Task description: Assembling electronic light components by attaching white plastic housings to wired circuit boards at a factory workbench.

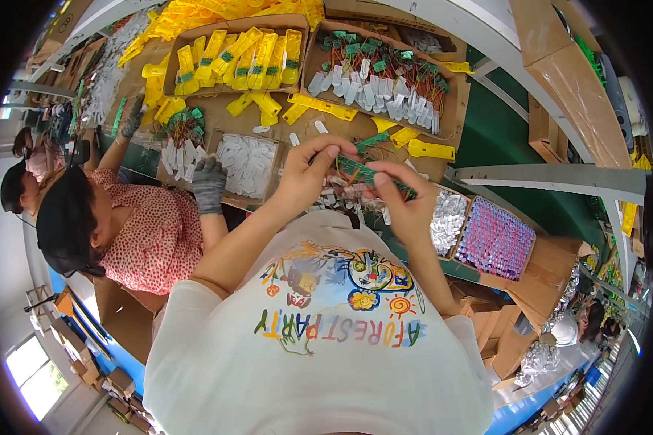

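My left hand [306, 174] and my right hand [406, 201] are raised together over the workbench and pinch a small green circuit board strip [363, 172] between their fingertips. My left fingers grip its left end, my right fingers its right end. Thin red wires hang near the board. Just below the hands lie several loose white plastic parts [341, 196] on the cardboard-covered bench.
A cardboard tray of yellow plastic housings [239, 58] and a tray of green boards with white parts [381, 76] stand at the back. A box of white pieces [248, 163], a silvery-parts box [448, 221] and a purple-parts box [495, 241] sit nearby. A co-worker's grey-gloved hand [209, 185] rests at left.
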Available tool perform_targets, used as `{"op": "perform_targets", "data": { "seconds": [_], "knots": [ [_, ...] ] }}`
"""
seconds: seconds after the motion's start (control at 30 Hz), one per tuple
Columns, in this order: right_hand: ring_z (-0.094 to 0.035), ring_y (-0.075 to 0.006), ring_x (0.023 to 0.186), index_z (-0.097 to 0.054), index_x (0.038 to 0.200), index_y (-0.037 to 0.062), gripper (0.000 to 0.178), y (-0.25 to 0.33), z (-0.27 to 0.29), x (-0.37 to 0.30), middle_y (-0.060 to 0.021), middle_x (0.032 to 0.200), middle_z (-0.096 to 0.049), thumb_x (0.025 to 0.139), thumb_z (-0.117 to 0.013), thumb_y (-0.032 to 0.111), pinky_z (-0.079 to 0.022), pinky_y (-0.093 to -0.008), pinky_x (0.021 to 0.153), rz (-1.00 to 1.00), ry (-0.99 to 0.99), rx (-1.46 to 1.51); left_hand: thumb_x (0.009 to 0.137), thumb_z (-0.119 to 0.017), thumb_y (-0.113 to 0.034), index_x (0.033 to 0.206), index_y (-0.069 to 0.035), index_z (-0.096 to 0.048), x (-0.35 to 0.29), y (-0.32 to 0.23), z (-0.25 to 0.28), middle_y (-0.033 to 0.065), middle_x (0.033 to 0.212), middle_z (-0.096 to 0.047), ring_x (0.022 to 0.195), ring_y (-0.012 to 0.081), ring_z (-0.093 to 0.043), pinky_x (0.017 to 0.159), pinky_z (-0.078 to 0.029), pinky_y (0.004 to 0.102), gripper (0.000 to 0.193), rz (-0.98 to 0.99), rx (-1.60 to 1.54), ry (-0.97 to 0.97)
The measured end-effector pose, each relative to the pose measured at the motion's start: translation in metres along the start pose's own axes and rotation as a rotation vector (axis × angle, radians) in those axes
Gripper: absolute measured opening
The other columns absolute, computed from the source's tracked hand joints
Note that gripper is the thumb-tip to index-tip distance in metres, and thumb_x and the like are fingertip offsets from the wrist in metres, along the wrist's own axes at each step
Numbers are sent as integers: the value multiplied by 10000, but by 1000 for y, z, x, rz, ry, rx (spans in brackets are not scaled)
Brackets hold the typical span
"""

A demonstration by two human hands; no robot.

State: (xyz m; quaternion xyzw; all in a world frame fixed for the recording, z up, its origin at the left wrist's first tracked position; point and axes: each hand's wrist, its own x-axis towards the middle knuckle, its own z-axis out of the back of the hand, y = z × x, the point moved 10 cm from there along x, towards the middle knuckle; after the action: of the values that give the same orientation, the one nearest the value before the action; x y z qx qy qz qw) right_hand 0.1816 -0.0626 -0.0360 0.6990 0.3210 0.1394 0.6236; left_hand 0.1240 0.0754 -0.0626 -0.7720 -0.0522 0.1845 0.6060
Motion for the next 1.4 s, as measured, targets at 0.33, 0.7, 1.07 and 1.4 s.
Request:
{"op": "perform_targets", "data": {
  "seconds": [0.33, 0.7, 1.07, 1.4],
  "knots": [
    [-618, -161, 793, -620, 1001, -14, 162, -7, 14, 18, -75, 913, -632, 891, -574, 96, -522, -314, 713, 6, -160, 44, 961, -479, -120, 1026, 6, -611, 24, 18, -7, 85, 912, -653, 835, 167, -620, 802, -488, 291, 193, 110, -565, -165],
    [-520, -120, 994, -605, 1061, 13, 257, 1, 13, 31, -53, 1056, -607, 969, -477, 216, -405, -264, 872, 311, -212, -300, 847, -651, -46, 971, -5, -656, 15, 0, -21, 51, 925, -673, 800, 84, -602, 721, -489, 230, 131, -141, -34, -187],
    [-567, -157, 895, -606, 1095, 25, 380, 19, -2, 183, -73, 991, -622, 975, -411, 328, -445, -298, 803, 484, -127, 0, 812, -682, -98, 1023, -37, -636, 158, -21, 20, 56, 880, -641, 761, 126, -595, 675, -484, 246, 225, -335, -39, -276],
    [-636, -164, 783, -663, 971, 55, 204, -95, 84, 149, -84, 871, -668, 848, -627, 214, -484, -287, 679, 63, 1, -763, 819, -604, -61, 1041, 14, -626, 104, 40, 149, 72, 996, -649, 907, 135, -595, 797, -476, 264, 235, -285, 137, -521]
  ]
}}
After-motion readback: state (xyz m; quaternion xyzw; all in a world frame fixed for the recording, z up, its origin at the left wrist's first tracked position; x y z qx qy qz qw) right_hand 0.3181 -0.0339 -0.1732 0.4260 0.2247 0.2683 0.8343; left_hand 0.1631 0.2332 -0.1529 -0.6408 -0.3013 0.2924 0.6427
